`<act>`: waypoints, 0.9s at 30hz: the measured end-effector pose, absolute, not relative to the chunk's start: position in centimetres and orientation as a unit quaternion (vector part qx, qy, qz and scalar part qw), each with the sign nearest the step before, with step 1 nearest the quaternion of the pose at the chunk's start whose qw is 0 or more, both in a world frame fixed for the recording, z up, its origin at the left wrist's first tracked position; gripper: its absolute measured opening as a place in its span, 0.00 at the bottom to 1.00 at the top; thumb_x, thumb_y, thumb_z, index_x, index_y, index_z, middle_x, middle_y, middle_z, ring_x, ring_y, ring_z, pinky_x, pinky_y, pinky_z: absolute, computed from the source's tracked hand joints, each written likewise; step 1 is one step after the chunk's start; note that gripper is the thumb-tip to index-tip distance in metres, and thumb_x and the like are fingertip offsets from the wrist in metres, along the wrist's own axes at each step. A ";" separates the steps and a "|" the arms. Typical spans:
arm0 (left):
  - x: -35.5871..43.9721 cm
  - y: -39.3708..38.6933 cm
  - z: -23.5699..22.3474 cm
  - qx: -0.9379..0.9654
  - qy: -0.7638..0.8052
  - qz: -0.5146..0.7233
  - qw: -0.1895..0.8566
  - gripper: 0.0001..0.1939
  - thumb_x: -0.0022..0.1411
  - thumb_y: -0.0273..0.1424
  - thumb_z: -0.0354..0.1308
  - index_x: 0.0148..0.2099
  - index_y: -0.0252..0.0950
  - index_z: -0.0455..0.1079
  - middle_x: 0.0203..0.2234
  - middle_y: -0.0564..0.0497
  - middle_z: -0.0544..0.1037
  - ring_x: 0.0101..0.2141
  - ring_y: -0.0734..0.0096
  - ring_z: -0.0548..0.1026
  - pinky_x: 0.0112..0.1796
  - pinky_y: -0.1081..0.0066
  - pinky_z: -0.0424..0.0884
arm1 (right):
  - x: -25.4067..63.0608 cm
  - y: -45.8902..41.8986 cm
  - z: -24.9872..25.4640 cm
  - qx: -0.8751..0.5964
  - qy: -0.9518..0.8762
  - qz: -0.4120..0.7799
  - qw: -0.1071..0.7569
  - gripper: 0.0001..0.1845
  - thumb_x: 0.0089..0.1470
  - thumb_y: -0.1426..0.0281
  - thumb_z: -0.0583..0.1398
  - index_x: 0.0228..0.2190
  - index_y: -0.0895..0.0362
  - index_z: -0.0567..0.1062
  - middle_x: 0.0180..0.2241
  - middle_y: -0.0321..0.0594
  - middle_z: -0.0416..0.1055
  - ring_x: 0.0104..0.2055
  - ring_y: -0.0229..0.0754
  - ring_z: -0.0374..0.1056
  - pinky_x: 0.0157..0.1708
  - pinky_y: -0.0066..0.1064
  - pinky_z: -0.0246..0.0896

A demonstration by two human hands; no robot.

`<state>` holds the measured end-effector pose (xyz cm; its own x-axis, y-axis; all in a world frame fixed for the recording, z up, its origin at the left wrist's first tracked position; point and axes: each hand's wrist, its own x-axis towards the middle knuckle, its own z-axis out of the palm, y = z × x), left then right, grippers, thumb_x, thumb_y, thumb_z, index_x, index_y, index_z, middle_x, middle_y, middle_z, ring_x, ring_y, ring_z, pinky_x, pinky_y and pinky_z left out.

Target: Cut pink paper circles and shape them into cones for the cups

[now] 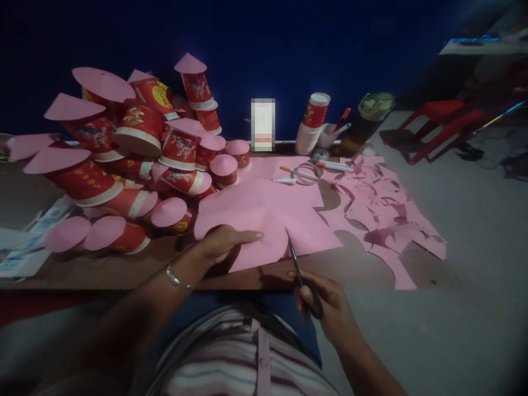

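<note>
A large sheet of pink paper (247, 214) lies across the table's front, its near edge lifted slightly. My left hand (225, 242) pinches that sheet at its near left part, thumb on top and fingers underneath. In my right hand (322, 300) is a pair of dark-handled scissors (293, 250), fingers through the handles. The blades reach into the pink paper at a cut that runs in from the near edge, to the right of my left thumb.
Red paper cups with pink cone tops (179, 146) are piled at left. Behind the sheet are markers (284, 181), a tape roll (307, 173), stacked cups (312, 124) and a dark jar (365, 121). Pink scraps (383, 203) cover the right side. A red stool (437, 121) stands beyond.
</note>
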<state>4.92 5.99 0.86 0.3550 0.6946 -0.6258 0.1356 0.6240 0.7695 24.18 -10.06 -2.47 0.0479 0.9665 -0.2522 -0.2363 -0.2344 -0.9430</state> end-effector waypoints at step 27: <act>4.3 7.4 2.2 0.422 0.528 0.092 0.731 0.20 0.38 0.37 0.76 0.32 0.29 0.79 0.31 0.42 0.83 0.34 0.55 0.81 0.39 0.63 0.77 | 24.7 -10.0 -2.3 -0.505 -0.381 0.603 0.486 0.21 0.54 0.54 0.65 0.40 0.59 0.81 0.16 0.32 0.65 0.17 0.31 0.56 0.18 0.23 0.53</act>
